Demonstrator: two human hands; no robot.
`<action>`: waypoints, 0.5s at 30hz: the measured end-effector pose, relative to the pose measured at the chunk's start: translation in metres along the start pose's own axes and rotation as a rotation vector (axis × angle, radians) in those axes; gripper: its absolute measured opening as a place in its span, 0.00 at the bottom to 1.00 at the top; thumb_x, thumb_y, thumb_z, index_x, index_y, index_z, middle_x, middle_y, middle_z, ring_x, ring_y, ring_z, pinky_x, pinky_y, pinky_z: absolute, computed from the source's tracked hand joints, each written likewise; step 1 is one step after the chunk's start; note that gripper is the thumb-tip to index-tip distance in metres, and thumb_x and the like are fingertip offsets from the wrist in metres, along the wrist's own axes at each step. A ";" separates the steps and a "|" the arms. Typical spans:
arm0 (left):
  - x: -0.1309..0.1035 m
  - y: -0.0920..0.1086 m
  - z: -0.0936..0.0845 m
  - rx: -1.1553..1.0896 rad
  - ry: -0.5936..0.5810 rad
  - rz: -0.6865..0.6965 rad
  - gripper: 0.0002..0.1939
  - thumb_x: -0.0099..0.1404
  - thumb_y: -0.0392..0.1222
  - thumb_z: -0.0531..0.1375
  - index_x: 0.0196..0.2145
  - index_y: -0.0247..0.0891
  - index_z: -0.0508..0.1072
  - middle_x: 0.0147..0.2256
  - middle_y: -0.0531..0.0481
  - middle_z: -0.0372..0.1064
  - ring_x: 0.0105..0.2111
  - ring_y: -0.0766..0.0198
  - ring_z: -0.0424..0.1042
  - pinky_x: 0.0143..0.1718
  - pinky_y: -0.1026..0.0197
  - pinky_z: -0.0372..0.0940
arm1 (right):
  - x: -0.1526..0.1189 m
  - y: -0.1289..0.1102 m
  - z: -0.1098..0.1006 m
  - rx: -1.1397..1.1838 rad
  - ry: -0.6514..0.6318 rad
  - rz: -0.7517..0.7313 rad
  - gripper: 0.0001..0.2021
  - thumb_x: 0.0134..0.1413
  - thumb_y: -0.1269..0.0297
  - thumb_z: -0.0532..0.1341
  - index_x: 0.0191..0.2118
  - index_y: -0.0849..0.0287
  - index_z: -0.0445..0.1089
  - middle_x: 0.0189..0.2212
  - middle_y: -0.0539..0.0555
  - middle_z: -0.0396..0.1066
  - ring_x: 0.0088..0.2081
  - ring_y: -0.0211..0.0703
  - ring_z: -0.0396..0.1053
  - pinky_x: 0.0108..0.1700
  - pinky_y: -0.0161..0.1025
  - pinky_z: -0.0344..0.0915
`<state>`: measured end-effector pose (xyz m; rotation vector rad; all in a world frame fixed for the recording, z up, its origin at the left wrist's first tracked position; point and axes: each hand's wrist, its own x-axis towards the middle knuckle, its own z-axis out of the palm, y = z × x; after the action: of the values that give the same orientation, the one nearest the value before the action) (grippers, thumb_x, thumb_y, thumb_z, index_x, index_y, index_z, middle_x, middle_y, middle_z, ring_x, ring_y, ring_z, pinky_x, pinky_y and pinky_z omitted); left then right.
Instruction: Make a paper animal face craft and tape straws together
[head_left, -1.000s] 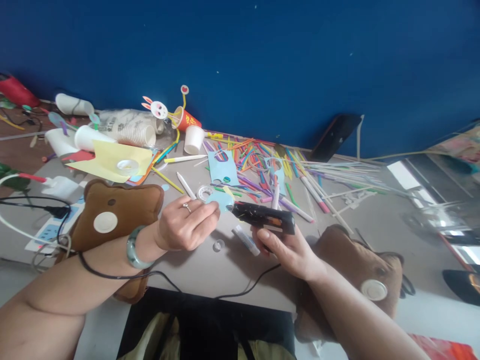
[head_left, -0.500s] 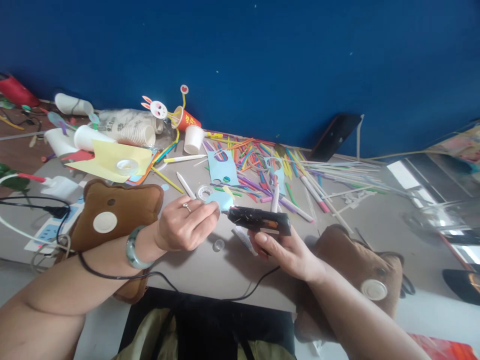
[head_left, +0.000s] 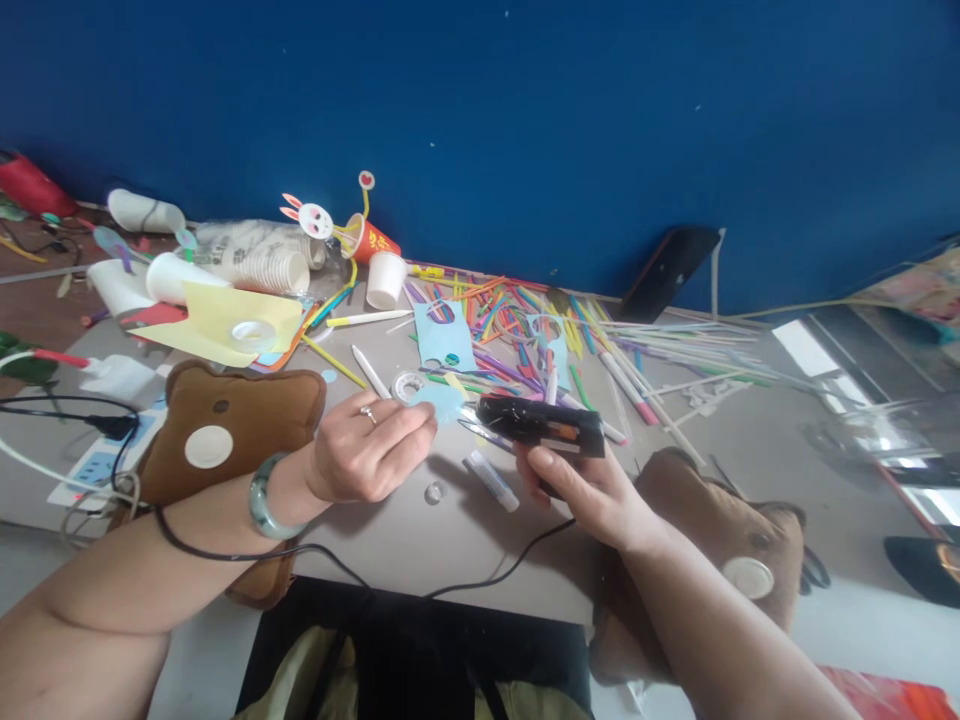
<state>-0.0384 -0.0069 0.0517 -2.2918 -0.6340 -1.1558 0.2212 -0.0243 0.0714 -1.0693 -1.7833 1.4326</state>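
Note:
Between the fingertips of my left hand (head_left: 371, 450) is a small light blue paper piece (head_left: 442, 403). My right hand (head_left: 574, 485) is wrapped round a black glue gun (head_left: 540, 422), whose nozzle points left at the paper, a short way off it. Under the nozzle lie scissors (head_left: 486, 434), partly hidden by the gun. A clear glue tube (head_left: 491, 480) and a small clear round cap (head_left: 434, 492) rest on the table below. Behind my left hand sits a roll of tape (head_left: 409, 387).
Colourful pipe cleaners (head_left: 502, 320) and cut blue sheets (head_left: 444, 337) cover the table's back. Paper cups (head_left: 386, 279), a rabbit figure (head_left: 315, 220) and yellow paper (head_left: 217, 320) stand or lie left. Brown cushions (head_left: 247, 420) flank my arms; a black cord (head_left: 495, 582) runs across the front.
My right hand has drawn the glue gun to the right, away from the blue paper. More of the scissors and the glue tube shows. My left hand has barely moved.

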 end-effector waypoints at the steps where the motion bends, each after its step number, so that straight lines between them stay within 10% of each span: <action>1: 0.000 0.000 0.000 0.005 -0.005 0.003 0.05 0.62 0.28 0.61 0.33 0.35 0.74 0.34 0.46 0.78 0.27 0.66 0.72 0.28 0.60 0.59 | 0.000 0.001 0.000 0.004 -0.003 0.005 0.19 0.64 0.48 0.55 0.29 0.59 0.63 0.18 0.49 0.61 0.20 0.35 0.57 0.22 0.36 0.54; 15: 0.005 -0.001 -0.003 0.007 -0.027 -0.017 0.04 0.62 0.30 0.61 0.31 0.36 0.72 0.33 0.48 0.78 0.26 0.68 0.72 0.27 0.61 0.60 | 0.000 0.004 0.002 0.015 0.004 -0.040 0.16 0.65 0.52 0.56 0.31 0.60 0.63 0.19 0.48 0.61 0.21 0.34 0.59 0.23 0.34 0.57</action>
<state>-0.0382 -0.0075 0.0571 -2.3044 -0.6674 -1.1298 0.2201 -0.0252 0.0668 -1.0221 -1.7789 1.4170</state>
